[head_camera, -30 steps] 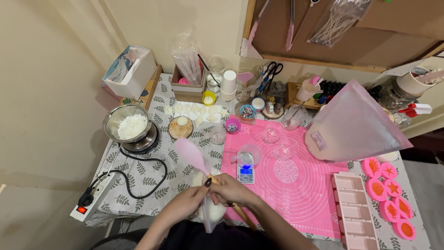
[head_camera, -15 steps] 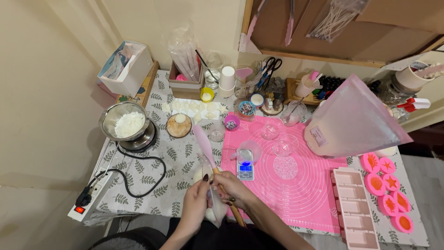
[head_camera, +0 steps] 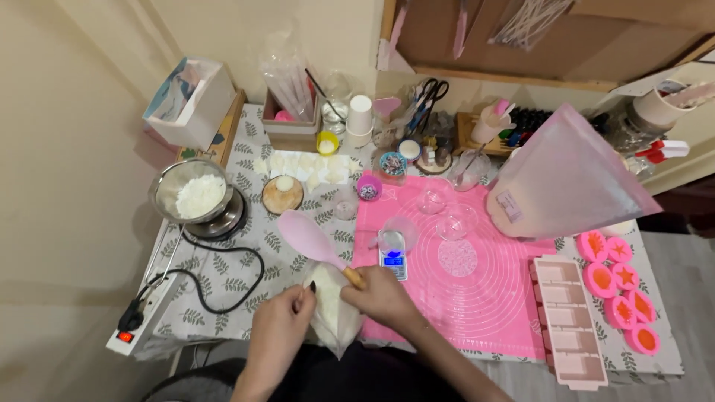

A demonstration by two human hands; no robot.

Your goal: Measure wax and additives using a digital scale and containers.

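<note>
Hands low centre of frame: right hand (head_camera: 381, 294) grips the pink silicone spatula (head_camera: 309, 240) by its wooden handle, left hand (head_camera: 281, 327) pinches the clear plastic bag of white flakes (head_camera: 330, 313) — best held open and upright, spatula kept level.

The bench (head_camera: 223, 286) carries a white cloth printed with grey leaf sprigs; a pink mat (head_camera: 477, 298) covers its right half, beside the right hand (head_camera: 380, 296). A plain cream wall (head_camera: 67, 186) runs along the side left of the left hand (head_camera: 279, 331) and continues behind the bench. Beyond both hands, a brown pinboard (head_camera: 596, 37) in a wooden frame hangs on the back wall. Grey floor (head_camera: 693, 275) shows far right. Lighting is warm and even.
</note>
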